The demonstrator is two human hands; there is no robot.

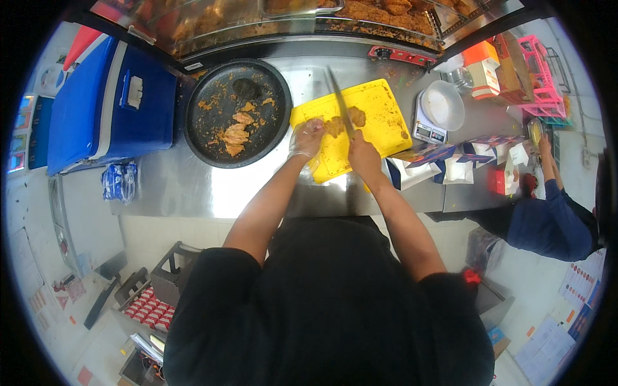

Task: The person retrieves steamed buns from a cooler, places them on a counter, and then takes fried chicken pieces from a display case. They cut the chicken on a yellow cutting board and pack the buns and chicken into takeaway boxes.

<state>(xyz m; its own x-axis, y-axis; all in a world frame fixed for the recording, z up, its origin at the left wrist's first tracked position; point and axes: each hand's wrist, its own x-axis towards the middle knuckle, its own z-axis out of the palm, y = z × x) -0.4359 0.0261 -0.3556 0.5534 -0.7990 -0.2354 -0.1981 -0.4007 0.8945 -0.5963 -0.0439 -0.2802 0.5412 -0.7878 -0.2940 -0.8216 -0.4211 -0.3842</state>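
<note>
A yellow cutting board (381, 118) lies tilted on the steel counter, crumbs scattered over it. My right hand (363, 154) is closed round the handle of a long kitchen knife (339, 96), whose blade points away from me across the board. Pieces of fried breaded meat (333, 127) lie left of the blade, and another piece (357, 117) lies to its right. My left hand (308, 137), in a clear plastic glove, is at the board's left side beside the meat; whether its fingers grip anything is unclear. Further left, a round black pan (203, 130) holds sliced meat (235, 134) and crumbs.
A glass display case (289, 36) with fried food borders the counter's back. Left stands a blue cooler box (145, 106). To the right are a kitchen scale (431, 133) bearing a plastic bowl (442, 105), and open paper boxes (458, 170). Another person (550, 222) is at the far right.
</note>
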